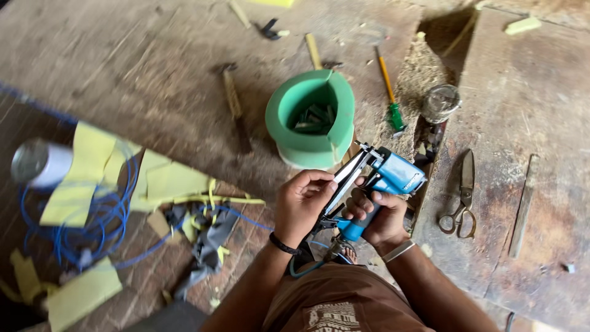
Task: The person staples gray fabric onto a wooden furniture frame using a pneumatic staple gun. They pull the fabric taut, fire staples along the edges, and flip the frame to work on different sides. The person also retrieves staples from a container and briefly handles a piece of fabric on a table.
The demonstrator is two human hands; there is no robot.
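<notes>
1. Lower centre of the frame: the right hand (382,218) is wrapped closed around the grip of a blue pneumatic staple gun (393,175); the palm side is hidden behind the tool.
2. The left hand (301,203) is curled beside it, thumb and fingertips pinched on the gun's long metal magazine (345,184). What lies inside the magazine cannot be made out.
3. A hose (304,270) leaves the gun's base and is lost behind the person's brown shirt (338,301).
4. Just above the gun, a green round container (313,117) stands on the tabletop (153,67); dark pieces lie inside, too shadowed to identify.
5. Right of it: a yellow-shafted screwdriver with green handle (390,92), then a small metal tin (440,102), partly over a dark gap.
6. Centre right: scissors (462,197) lie flat on a separate board.
7. Left: yellow scraps (86,178) and coiled blue cable (98,227) lie tangled; a white cylinder (40,163) is blurred.
8. Objects along the top edge are cut off and unclear.
</notes>
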